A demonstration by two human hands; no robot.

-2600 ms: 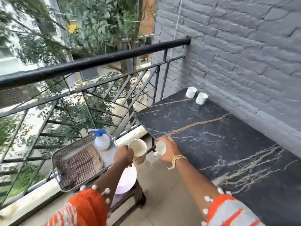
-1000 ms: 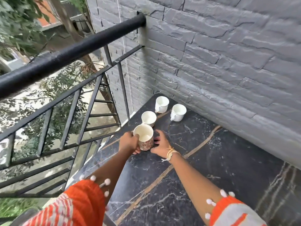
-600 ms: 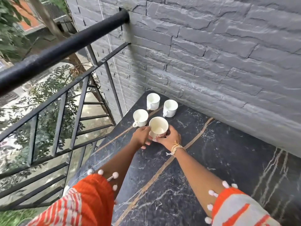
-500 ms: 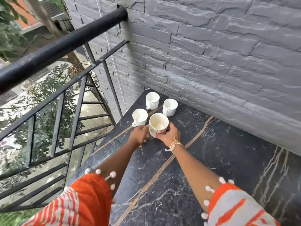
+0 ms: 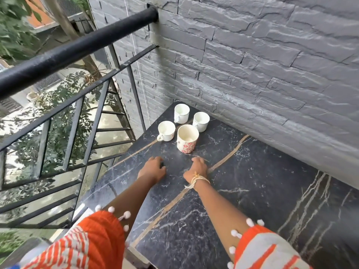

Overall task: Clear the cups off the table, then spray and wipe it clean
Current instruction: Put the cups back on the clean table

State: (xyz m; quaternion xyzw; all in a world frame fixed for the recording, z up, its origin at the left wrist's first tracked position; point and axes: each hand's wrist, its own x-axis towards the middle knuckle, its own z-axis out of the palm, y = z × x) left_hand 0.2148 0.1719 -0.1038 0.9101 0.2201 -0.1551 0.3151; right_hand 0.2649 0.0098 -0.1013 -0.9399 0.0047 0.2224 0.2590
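Note:
Several cups stand grouped at the far corner of the black marble table [image 5: 252, 191]. Nearest me is a cream cup with a red flower pattern [image 5: 187, 138]. To its left sits a white cup [image 5: 166, 131], and behind them stand two more white cups [image 5: 181, 113] [image 5: 201, 121]. My left hand [image 5: 153, 168] and my right hand [image 5: 197, 168] hover low over the tabletop just in front of the flower cup. Both hold nothing, with fingers curled downward. A string bracelet circles my right wrist.
A grey stone-brick wall [image 5: 252, 65] runs along the table's far and right side. A black metal railing [image 5: 73, 51] borders the left, with trees and a street below. Orange patterned sleeves with white pompoms fill the bottom of the view.
Both hands let go of the flower cup, which now stands beside the white cups, and drew back toward me. Earlier I carried two cups here from the stool side.

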